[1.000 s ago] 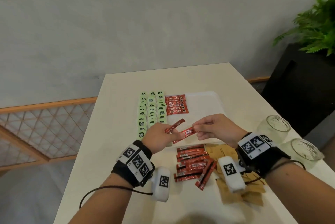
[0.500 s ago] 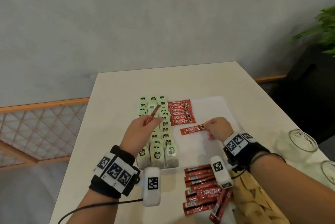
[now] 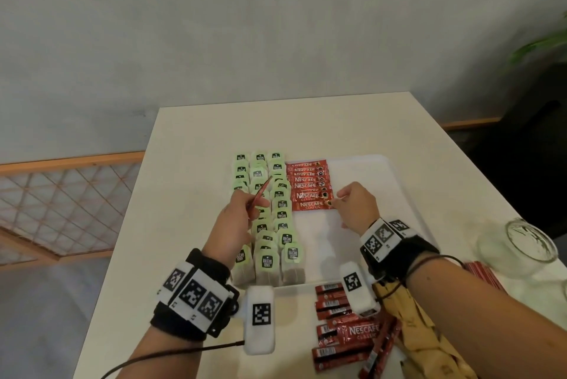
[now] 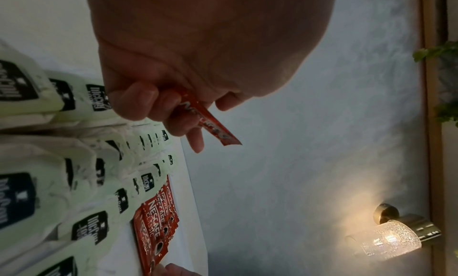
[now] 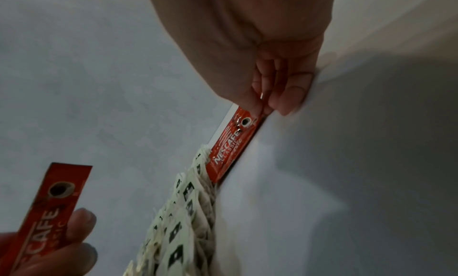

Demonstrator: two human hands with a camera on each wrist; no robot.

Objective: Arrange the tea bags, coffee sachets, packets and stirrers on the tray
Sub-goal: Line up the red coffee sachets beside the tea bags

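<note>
Nearest, loose sachets (image 3: 343, 329) and brown packets (image 3: 429, 345) are left on the white worktop (image 3: 190, 179); beyond, on the tray (image 3: 408, 213), a sachet (image 3: 311, 205) is pinched at its end by the right hand (image 3: 357, 207) against the red row (image 3: 308, 177), and another (image 3: 260, 196) is pinched by the left hand (image 3: 236, 219) above the tea bags (image 3: 270, 225). The row could be skewed if the end is dragged, or the tea bags knocked by the left wrist. Farther off, a glass (image 3: 527, 243), a grey wall, a wooden rail and a plant are seen.

Café-like room: wall lamp (image 4: 394, 239), plant (image 3: 540, 47)
</note>
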